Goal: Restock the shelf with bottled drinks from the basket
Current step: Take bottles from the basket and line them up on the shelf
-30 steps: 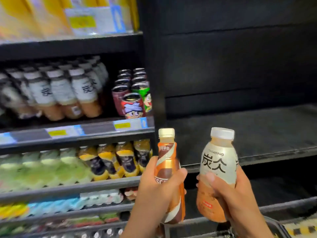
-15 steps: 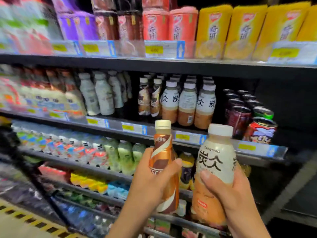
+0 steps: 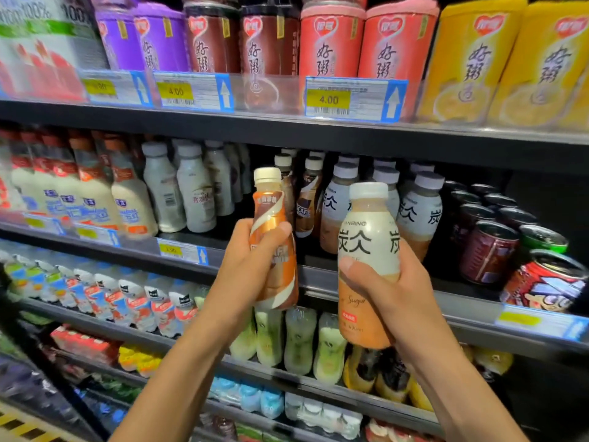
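My left hand (image 3: 247, 266) grips a slim orange-and-brown coffee bottle (image 3: 274, 215) with a cream cap, held upright. My right hand (image 3: 392, 291) grips a fatter bottle (image 3: 368, 237) with a white cap, a white label with black characters and a tan lower half. Both bottles are raised in front of the middle shelf (image 3: 318, 275). Just behind them on that shelf stand matching coffee bottles (image 3: 307, 199) and matching white-label bottles (image 3: 420, 208). The basket is out of view.
Milk bottles (image 3: 95, 193) and pale bottles (image 3: 194, 189) fill the shelf's left side; dark cans (image 3: 490, 247) stand at its right. The shelf above holds porridge tubs (image 3: 331, 43) behind price tags (image 3: 353, 98). Lower shelves carry green bottles (image 3: 299, 339) and small packs.
The view has swung left from an empty black shelf bay to the stocked shelves and moved closer. Both hands have risen with their bottles to the middle shelf's height.
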Action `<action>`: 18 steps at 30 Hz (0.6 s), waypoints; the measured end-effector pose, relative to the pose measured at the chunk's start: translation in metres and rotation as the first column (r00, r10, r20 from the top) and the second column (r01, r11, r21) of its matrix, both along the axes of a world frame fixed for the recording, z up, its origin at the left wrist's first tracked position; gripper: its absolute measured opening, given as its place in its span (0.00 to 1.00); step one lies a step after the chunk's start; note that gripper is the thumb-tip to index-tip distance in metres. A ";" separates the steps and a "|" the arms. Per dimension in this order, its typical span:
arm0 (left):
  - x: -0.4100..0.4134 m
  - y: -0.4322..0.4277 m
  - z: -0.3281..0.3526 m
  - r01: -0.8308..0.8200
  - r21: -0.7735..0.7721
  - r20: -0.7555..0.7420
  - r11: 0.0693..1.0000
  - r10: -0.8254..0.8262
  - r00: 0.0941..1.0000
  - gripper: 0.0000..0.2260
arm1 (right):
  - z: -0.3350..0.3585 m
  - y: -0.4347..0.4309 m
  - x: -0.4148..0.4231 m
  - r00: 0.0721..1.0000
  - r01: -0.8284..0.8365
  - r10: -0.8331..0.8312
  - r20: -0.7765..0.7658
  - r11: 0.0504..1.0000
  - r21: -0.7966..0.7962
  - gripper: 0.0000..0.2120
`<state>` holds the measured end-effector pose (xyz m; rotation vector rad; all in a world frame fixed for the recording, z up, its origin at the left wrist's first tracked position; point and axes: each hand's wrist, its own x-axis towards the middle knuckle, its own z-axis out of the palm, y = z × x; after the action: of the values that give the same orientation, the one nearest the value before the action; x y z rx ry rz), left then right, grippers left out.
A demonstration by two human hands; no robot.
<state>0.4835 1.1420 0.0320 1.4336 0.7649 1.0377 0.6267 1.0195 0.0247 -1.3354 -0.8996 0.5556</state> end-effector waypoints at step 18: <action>0.032 0.145 -0.012 0.094 0.043 -0.208 0.995 -0.083 0.975 0.19 | 0.003 0.103 0.029 0.909 0.414 -0.396 0.126 0.891 -0.185 0.15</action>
<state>0.5158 1.2874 0.0198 1.6243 0.8189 0.8551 0.6560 1.1229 0.0279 -1.6951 -0.6124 0.2705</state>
